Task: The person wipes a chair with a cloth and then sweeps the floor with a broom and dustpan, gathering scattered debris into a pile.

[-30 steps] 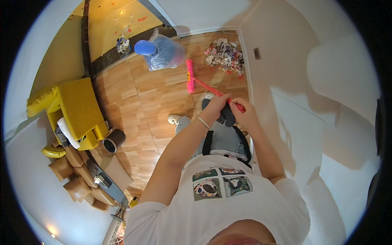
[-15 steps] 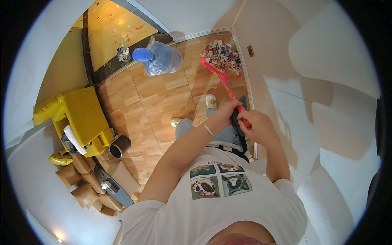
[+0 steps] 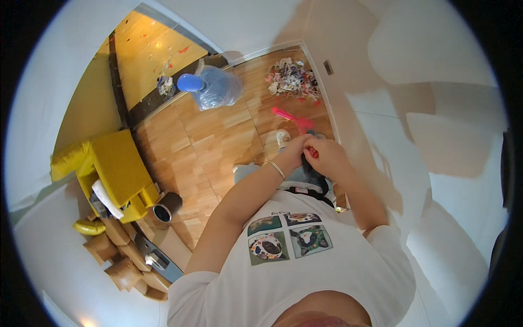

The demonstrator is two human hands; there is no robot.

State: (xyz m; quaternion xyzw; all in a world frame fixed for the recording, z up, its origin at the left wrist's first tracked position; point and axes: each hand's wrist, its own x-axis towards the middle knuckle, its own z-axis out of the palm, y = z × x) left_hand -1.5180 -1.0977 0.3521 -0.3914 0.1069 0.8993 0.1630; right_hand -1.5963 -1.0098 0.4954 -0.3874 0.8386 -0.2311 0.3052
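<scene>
Both of my hands are closed round the red handle of a broom (image 3: 294, 119) in front of my waist. My left hand (image 3: 296, 152) grips it right beside my right hand (image 3: 329, 159), which wraps the end of the handle. The broom's pink head is low over the wood floor, on the near side of a heap of shredded paper scraps (image 3: 293, 79) and apart from it. Its lower shaft is partly hidden behind my hands. The heap lies in the corner by the wall.
A bluish container (image 3: 219, 88) in clear plastic, with a round blue top, stands left of the heap. Smaller scraps (image 3: 166, 86) lie on the dark threshold. A yellow armchair (image 3: 121, 166), a black bin (image 3: 167, 206) and cardboard boxes (image 3: 124, 273) are at the left. A white wall (image 3: 354, 82) rises at right.
The broom head has come back toward me, away from the paper heap. My hands have drawn closer together, the right one moving up and left.
</scene>
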